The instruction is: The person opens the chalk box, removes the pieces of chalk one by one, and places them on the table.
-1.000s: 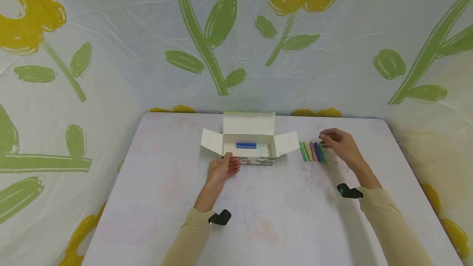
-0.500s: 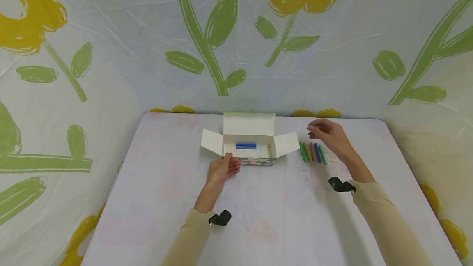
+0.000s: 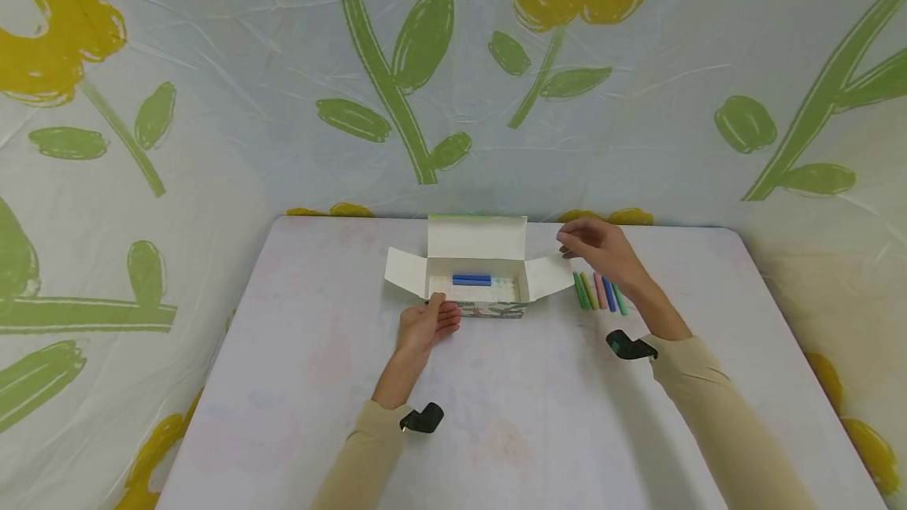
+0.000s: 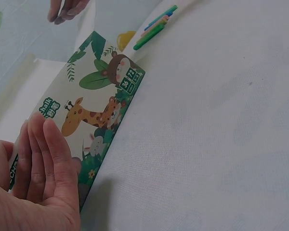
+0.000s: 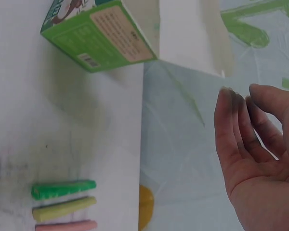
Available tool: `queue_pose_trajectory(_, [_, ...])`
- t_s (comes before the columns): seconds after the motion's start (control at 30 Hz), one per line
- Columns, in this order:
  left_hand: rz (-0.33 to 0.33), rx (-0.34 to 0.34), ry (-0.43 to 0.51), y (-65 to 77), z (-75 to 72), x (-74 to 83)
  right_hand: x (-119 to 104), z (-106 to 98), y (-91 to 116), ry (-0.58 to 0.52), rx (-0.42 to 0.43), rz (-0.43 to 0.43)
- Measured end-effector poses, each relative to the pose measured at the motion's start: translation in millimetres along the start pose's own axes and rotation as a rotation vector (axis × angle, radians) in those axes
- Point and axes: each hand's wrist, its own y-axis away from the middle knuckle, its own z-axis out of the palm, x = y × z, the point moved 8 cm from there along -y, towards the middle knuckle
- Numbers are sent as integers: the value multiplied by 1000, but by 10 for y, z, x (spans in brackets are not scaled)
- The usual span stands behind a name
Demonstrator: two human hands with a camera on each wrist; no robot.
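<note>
An open chalk box stands near the back of the table, printed with animals on its front. My left hand holds its front wall, thumb over the rim and fingers flat against the outside. Blue chalk sticks lie side by side inside. My right hand is raised by the box's right flap, its fingers loosely bent. In the right wrist view a gap shows between thumb and fingertips, with nothing held there.
Right of the box lies a row of several chalk sticks, among them a green one, a pink one and a blue one. A flower-printed cloth hangs behind the table.
My right hand has moved left from above the right end of the chalk row to the box's right flap. The left hand and box stay in place.
</note>
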Motion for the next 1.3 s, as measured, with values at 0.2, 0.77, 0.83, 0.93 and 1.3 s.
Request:
queue_pose_trajectory(0.2, [1,4,-3,13,2,15,-85,205,-87,-32,-43,-28])
queue_pose_trajectory(0.77, [-3,7,12,4,5,15,-126,887,-186,35,-218,-72])
queue_pose_trajectory(0.83, [-3,5,9,3,5,14,-127,965,-193,61,-241,-88])
queue_pose_trajectory(0.93, [-6,2,10,-5,4,5,-134,1083,-194,95,-282,-123])
queue_pose_trajectory(1.3, [-4,-17,28,-24,4,-18,-87,1519,-215,153,-472,-199])
